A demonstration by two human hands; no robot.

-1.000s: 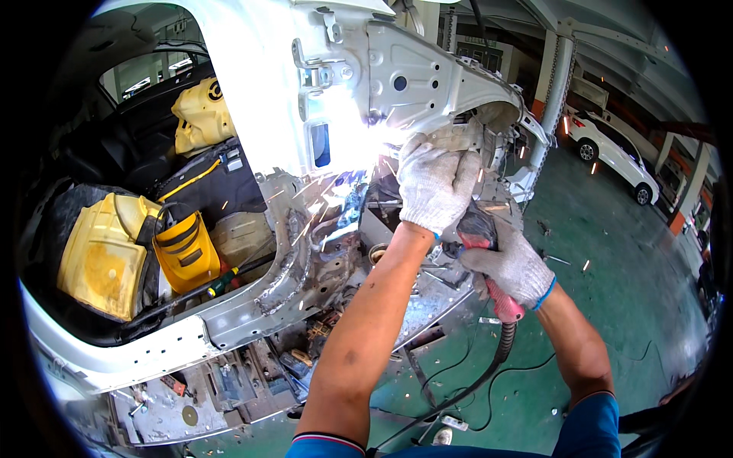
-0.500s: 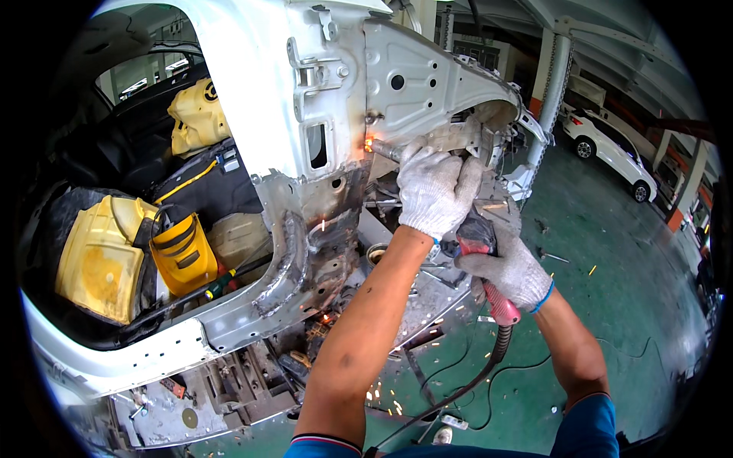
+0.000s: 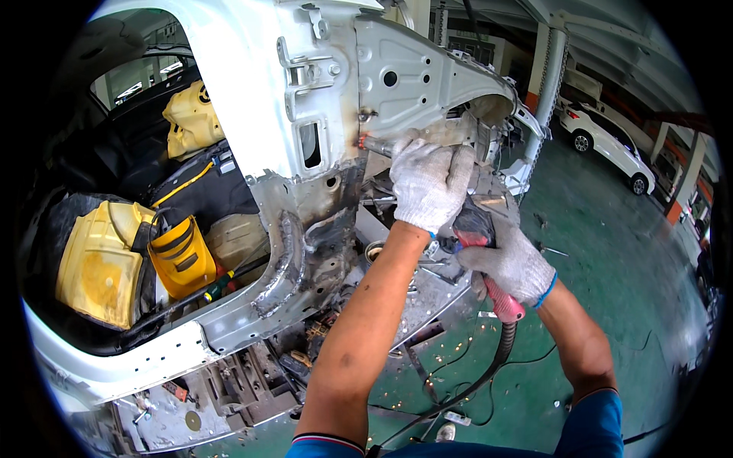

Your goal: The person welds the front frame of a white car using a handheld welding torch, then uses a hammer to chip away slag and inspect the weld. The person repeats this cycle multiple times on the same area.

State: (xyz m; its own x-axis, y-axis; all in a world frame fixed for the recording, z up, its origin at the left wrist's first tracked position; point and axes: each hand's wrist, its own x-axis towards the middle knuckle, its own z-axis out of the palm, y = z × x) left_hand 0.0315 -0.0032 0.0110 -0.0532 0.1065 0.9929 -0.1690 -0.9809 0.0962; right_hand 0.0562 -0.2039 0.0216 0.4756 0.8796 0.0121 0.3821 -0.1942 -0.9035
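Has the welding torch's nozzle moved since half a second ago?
No, not noticeably: the torch nozzle sits just as far right of the rectangular opening in the white pillar.

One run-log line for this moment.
left hand: on torch nozzle; right hand: gripping red torch handle; red glow: on car body, at nozzle tip; background: parked white car

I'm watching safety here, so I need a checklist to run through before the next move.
1. Left hand gloved, at the nozzle: ok.
2. Right hand gloved, around the torch: ok.
3. Spot at the nozzle's tip cool: not ok, it glows red.
4. Forearms covered: not ok, bare.
5. Hose joined to the torch: ok.
6. Hose's far end secure: cannot tell, out of view.
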